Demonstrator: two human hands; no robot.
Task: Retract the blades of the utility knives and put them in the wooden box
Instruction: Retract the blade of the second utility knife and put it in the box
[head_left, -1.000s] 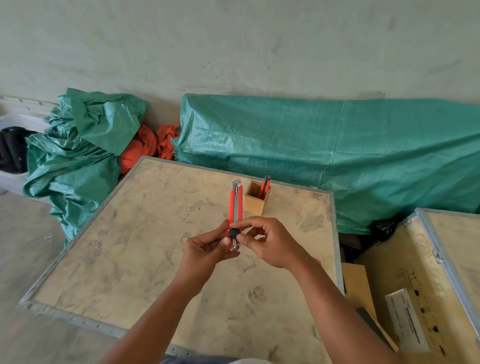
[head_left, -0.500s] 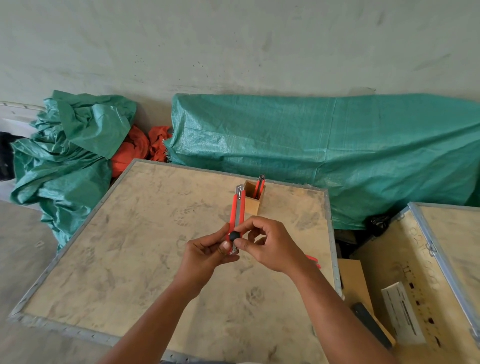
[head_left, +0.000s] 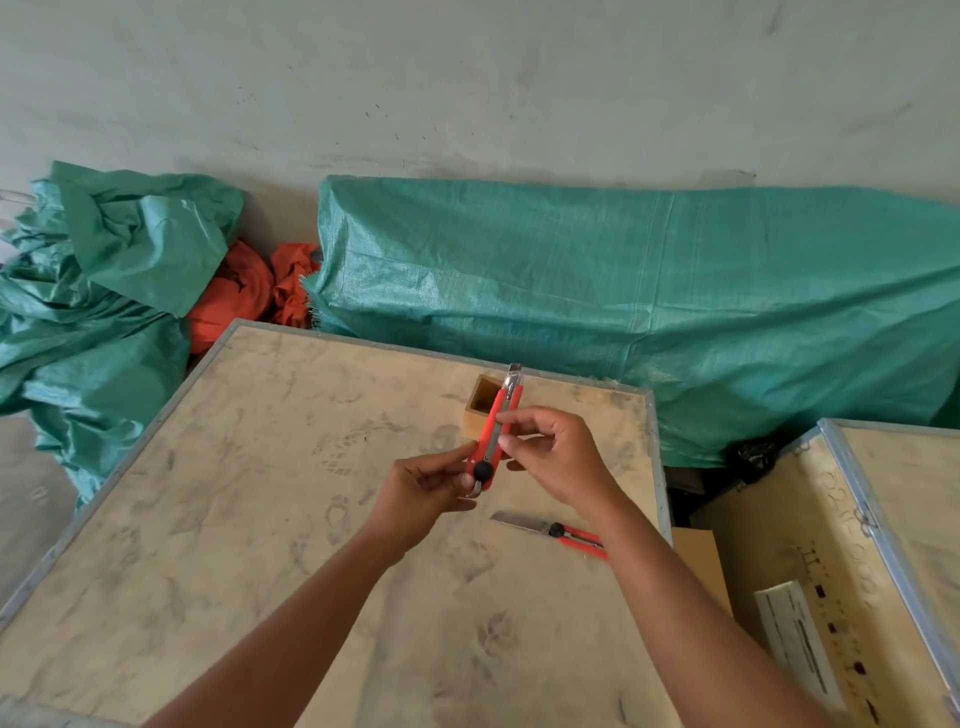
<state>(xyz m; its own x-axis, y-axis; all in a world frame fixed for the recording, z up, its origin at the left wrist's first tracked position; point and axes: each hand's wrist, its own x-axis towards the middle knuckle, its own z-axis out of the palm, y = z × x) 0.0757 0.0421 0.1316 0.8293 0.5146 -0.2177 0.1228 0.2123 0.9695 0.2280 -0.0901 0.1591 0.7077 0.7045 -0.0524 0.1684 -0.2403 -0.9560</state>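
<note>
My left hand (head_left: 431, 480) pinches the tail end of the red utility knife (head_left: 492, 434) by its black lock wheel (head_left: 483, 471), and my right hand (head_left: 550, 454) has shifted up from that wheel a moment ago to close its fingers on the body higher up. The knife has tilted, its metal nose now pointing up and away over the wooden box (head_left: 485, 410) at the far edge of the surface (head_left: 234, 519). Only a short metal tip shows above the red handle, so I judge this blade is drawn in, or nearly, and the knife is close to ready for dropping into the box. The view has also swung, and a second utility knife (head_left: 550, 530) now shows lying flat on the surface just right of my right wrist, its long blade fully out; that one is yet to do. Whether the box holds another knife I cannot tell, as the held knife covers that side. On the open crate (head_left: 810, 545) to the right there are dark stencilled digits and a white label, both too small and skewed to read; the knives show no brand.
</note>
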